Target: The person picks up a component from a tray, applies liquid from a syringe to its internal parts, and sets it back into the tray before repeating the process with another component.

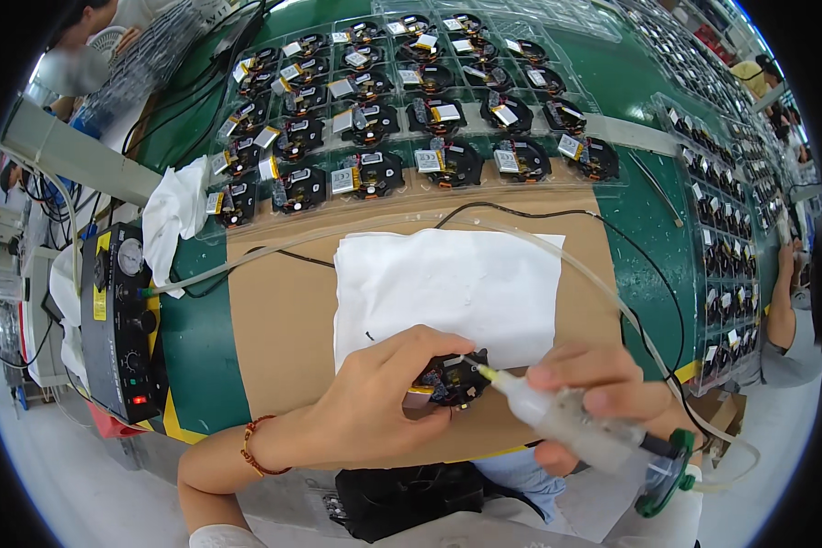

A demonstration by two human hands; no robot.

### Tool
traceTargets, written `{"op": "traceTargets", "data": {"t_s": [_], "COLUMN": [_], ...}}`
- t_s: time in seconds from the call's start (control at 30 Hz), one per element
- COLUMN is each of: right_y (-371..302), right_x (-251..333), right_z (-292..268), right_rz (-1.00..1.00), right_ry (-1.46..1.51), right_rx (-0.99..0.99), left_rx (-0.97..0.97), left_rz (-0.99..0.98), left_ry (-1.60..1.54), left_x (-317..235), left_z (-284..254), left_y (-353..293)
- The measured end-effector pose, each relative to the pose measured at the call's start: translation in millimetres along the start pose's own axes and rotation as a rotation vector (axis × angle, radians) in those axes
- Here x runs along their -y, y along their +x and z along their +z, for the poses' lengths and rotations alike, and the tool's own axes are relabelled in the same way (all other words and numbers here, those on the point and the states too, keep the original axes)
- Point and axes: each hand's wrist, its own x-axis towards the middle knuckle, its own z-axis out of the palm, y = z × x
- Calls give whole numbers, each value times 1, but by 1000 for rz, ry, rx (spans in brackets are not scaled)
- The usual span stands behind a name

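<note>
Between the fingers and thumb of my left hand [365, 402] is a round black electronic module [457, 377], held at the front edge of a white cloth [447, 292]. My fingers cover part of it. My right hand [603, 393] is closed around a white glue-dispensing syringe [557, 420], tilted with its tip touching or just above the module's upper right side. A green cap [669, 475] sits on the syringe's rear end, with a clear air hose [603, 283] running from it. The right fingers are slightly blurred.
Clear trays [402, 196] across the back hold several black modules with silver battery packs. A black dispenser controller [119, 320] with gauge and red switch stands left, beside a crumpled white cloth [175, 215]. Metal tweezers [656, 187] and more trays [721, 247] lie right. A black cable [557, 213] crosses the brown board.
</note>
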Motion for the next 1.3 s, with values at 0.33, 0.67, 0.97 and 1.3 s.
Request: {"op": "traceTargets", "data": {"t_s": [0.33, 0.67, 0.97, 1.3], "right_y": [0, 1, -3, -7], "right_x": [-11, -15, -17, -16], "right_z": [18, 20, 25, 27], "right_rz": [-5, -38, -118, -164], "right_ry": [-68, -99, -152, -197], "right_rx": [85, 120, 79, 86], "left_rx": [-22, -46, -36, -69], "left_rz": [-105, -54, -58, -33], "left_ry": [28, 60, 68, 57], "left_x": [1, 5, 6, 9], "left_z": [-1, 1, 1, 4], "left_y": [-3, -3, -4, -5]}}
